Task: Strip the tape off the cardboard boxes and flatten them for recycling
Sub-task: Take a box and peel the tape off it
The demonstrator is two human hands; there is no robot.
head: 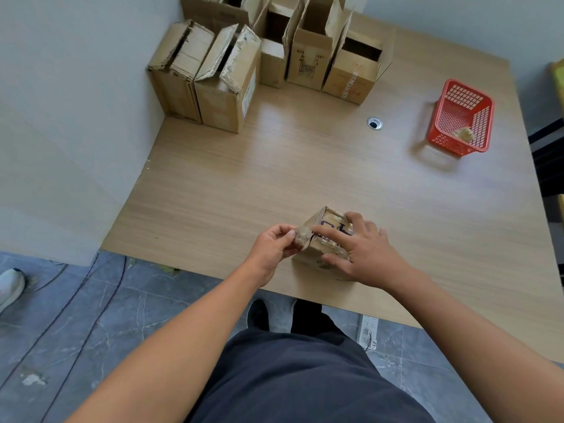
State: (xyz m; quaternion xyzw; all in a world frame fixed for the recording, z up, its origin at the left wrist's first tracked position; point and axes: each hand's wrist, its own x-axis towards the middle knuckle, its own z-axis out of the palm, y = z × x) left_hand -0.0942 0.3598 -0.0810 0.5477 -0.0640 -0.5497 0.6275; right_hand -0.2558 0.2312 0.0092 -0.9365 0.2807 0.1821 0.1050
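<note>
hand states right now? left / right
left hand: pinching a crumpled wad of tape at a corner of the small box.
right hand: open, fingers spread, pressing on the small box.

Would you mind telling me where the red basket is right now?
In the head view, the red basket sits far right on the table, right of the round cable hole.

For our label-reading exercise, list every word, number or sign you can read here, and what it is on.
None reads for certain.
On the small box: dark blue letters, partly under the right hand, unreadable.
On the tall open box: dark print, blurred.
On the box right of it: red print, blurred.
On the left box: white label, too small.
</note>
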